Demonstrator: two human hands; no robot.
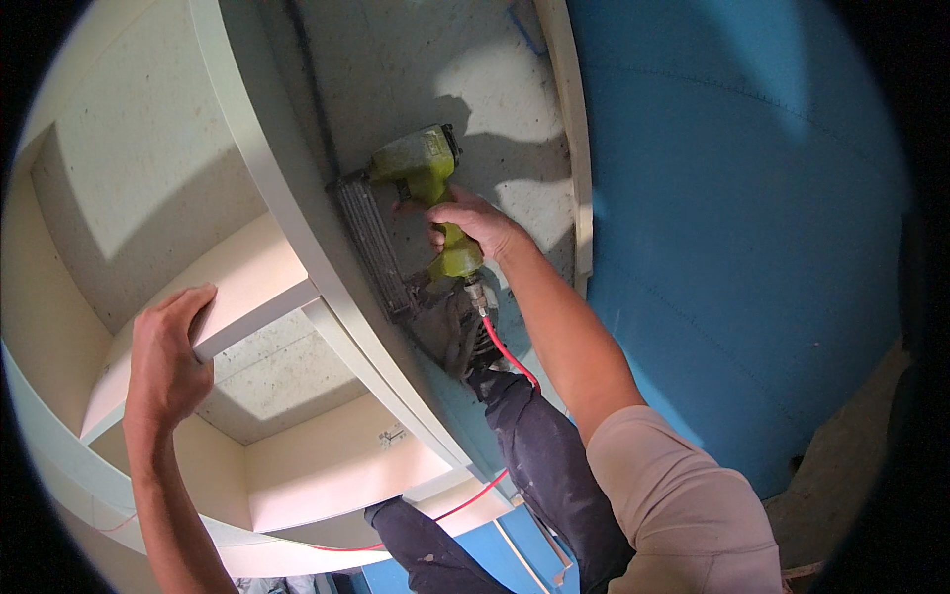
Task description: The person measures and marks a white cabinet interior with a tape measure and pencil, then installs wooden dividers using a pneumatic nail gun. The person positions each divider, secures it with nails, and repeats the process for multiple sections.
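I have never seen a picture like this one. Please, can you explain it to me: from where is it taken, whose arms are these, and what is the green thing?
The picture comes from a wide-angle camera worn on a person's head, looking down, so straight edges appear curved. Both arms belong to that person. The right hand grips the handle of a yellow-green nail gun, a tool driven by air; the red hose joins it at the bottom of the handle. Its nose points at the side panel of a pale wooden shelf unit. The left hand rests on the front edge of a shelf board, fingers curled over it. Below are the person's dark trousers and a blue floor covering.
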